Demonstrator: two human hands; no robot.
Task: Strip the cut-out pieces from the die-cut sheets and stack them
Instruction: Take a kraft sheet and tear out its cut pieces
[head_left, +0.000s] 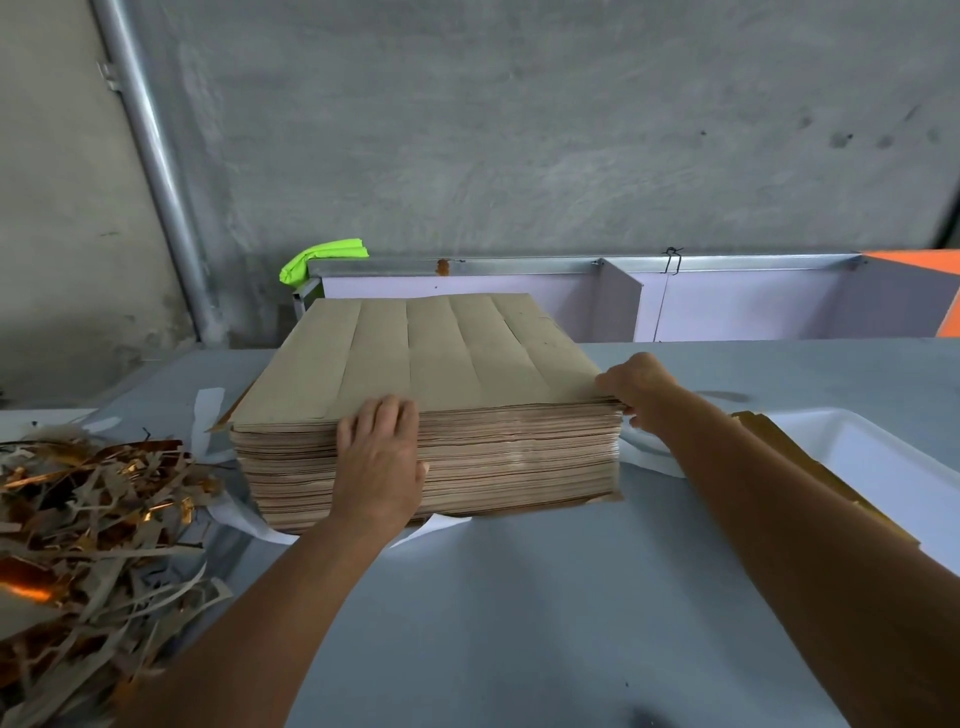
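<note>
Looks like we're at the sheet-grabbing step: left hand (378, 457) flat on the die-cut sheet stack (431, 395) mid-table (519, 597), right hand (636, 387) grip pinching the top corner, so next we'd peel sheets off cleanly.

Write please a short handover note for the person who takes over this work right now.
Left hand: fingers flat on the front edge of the thick stack of brown die-cut cardboard sheets.
Right hand: pinches the stack's top right corner.
Heap of brown and gold waste strips lies at left on the grey table; gold-edged stripped pieces by the white tray at right.
Left: most of the stack.
</note>
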